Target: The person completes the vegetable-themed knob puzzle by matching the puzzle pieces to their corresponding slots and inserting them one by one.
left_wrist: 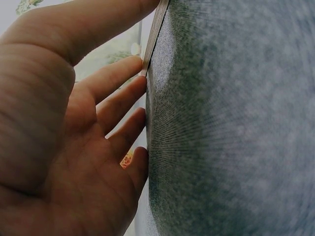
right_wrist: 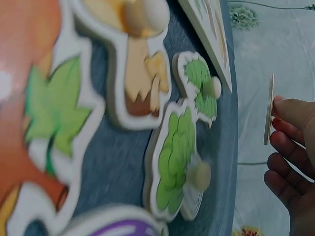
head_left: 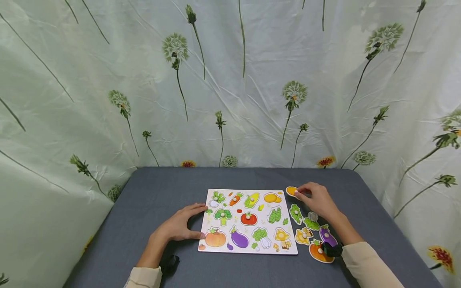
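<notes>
A white vegetable puzzle board (head_left: 230, 208) lies on the table. Knobbed pieces sit in several of its shapes, among them a tomato piece (head_left: 249, 218) and a broccoli piece (head_left: 223, 216). My left hand (head_left: 180, 224) rests at the board's left side, thumb and fingers spread along the edge; its fingers (left_wrist: 120, 98) look fairly straight in the left wrist view. Just beyond the board's far right corner, my right hand (head_left: 318, 200) pinches an orange-yellow puzzle piece (head_left: 291, 191). In the right wrist view this puzzle piece (right_wrist: 269, 110) shows edge-on between thumb and fingers, above the tabletop.
Loose knobbed pieces lie right of the board: a green piece (head_left: 295, 213), a leafy cabbage piece (head_left: 311, 224), a mushroom piece (head_left: 302, 237), an eggplant piece (head_left: 328, 237) and a pumpkin piece (head_left: 317, 253). A floral curtain (head_left: 230, 80) hangs behind the grey table (head_left: 173, 180).
</notes>
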`<state>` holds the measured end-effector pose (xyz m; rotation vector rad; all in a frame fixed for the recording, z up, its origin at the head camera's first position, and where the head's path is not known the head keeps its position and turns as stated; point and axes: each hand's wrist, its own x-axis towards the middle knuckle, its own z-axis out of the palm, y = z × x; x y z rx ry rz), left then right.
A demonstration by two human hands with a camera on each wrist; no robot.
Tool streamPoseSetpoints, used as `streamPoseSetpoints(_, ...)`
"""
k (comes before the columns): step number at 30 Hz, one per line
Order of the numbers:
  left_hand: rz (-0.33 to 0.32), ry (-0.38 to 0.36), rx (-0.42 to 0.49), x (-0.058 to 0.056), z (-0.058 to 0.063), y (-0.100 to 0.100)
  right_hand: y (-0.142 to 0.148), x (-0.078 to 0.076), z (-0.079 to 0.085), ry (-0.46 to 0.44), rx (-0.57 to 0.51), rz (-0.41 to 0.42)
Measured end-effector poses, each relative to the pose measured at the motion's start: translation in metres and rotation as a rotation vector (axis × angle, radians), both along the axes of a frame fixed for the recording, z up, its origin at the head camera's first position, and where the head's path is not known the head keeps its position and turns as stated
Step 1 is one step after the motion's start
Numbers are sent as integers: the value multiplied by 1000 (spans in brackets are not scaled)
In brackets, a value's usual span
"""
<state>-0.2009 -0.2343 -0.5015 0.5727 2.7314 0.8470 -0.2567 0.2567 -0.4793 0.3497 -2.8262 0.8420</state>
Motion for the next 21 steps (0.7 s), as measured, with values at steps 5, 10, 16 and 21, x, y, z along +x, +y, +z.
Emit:
streamPoseSetpoints(5,-4,-7,3,0,0,0,-9,-4,0,2,-4,26)
streamPoseSetpoints(10,-9,-9,6,1,1,0,-18,-8,-1,3,-10,46)
streamPoseSetpoints(16,-13,-6,6,0,2,0,-29,-11,-2,7,-15,70)
streamPoseSetpoints(21,-12,-6,1,0,1,-1,-38,-15,-3,-2,-14,84)
